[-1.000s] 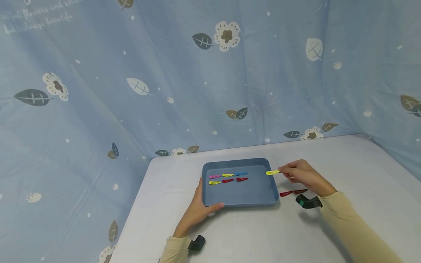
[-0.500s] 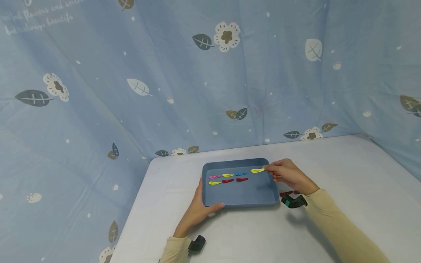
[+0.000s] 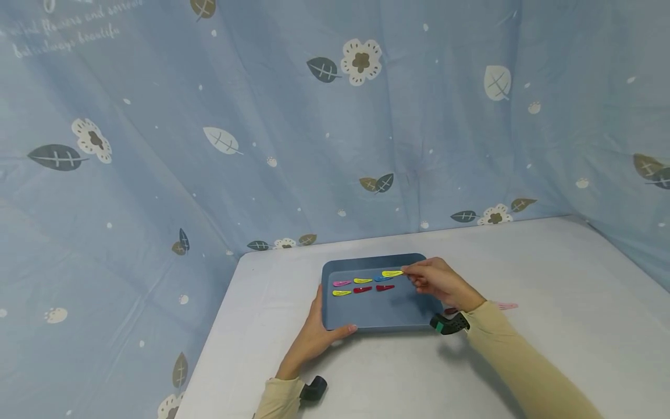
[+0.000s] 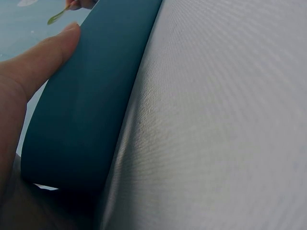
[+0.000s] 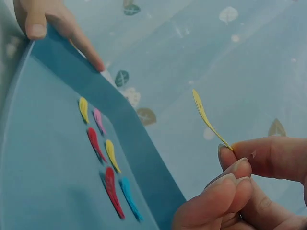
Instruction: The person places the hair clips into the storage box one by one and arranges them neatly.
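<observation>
Head view: the right hand (image 3: 442, 285) pinches the yellow clip (image 3: 391, 273) at its narrow end. The clip projects left of these fingertips, long axis near level, above the tray (image 3: 361, 317). The left hand (image 3: 316, 334), farther from the clip, grips the tray corner.

Left wrist view: the clip appears beyond the left thumb tip.

Right wrist view: the clip's broad end points away from the pinching fingers.
</observation>
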The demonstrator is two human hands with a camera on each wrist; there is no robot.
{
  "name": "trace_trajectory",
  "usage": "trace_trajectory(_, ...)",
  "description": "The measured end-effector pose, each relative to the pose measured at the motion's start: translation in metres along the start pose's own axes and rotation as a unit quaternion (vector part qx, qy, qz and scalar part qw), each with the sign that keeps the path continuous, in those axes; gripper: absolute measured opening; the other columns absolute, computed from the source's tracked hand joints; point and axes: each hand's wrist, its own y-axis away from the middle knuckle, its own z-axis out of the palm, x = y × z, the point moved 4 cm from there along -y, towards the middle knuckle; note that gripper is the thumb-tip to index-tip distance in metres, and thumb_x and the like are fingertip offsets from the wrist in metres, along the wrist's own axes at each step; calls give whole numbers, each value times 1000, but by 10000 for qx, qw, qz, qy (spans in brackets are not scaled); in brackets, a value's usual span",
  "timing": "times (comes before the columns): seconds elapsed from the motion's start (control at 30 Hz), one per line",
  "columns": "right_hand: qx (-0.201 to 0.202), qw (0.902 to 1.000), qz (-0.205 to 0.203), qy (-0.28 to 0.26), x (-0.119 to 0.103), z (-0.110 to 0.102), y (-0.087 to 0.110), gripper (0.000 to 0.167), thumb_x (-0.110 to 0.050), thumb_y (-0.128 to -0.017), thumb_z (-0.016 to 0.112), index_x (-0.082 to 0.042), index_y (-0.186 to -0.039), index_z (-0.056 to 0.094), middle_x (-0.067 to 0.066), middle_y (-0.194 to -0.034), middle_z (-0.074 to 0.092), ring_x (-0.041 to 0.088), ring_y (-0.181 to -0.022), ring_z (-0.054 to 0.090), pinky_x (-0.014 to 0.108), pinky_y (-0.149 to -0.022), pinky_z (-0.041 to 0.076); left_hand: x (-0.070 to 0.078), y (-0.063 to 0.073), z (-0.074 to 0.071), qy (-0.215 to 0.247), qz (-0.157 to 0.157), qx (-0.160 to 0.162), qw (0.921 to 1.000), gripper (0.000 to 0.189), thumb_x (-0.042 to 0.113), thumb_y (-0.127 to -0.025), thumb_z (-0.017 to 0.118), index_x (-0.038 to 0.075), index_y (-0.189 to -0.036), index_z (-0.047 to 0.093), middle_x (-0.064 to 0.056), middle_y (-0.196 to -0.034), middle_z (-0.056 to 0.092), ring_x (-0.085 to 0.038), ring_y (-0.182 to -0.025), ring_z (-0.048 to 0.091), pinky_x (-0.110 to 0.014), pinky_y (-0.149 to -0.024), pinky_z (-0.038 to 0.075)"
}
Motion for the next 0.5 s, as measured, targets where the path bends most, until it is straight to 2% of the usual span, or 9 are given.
trace_trajectory(0.2,-186,9995,66,-257,5,12,-6,22,-17,-102,65,-10,-82,70,-6,-69,59,4,-60,51,20,-60,50,-1,0,0,13,-37,3,10000,130,45,-78,89,17,-168,-1,-11,-176,8,-36,-161,15,-66,-126,19)
trace_trajectory(0.5,-408,9987,39,-286,6,28,-7,15,-20,-102,66,-7,-96,72,-6,-71,57,6,-63,49,20,-60,48,-2,-1,0,55,0,-19,10000,131,45,-78,89,16,-168,-2,-11,-176,7,-35,-162,13,-66,-126,18)
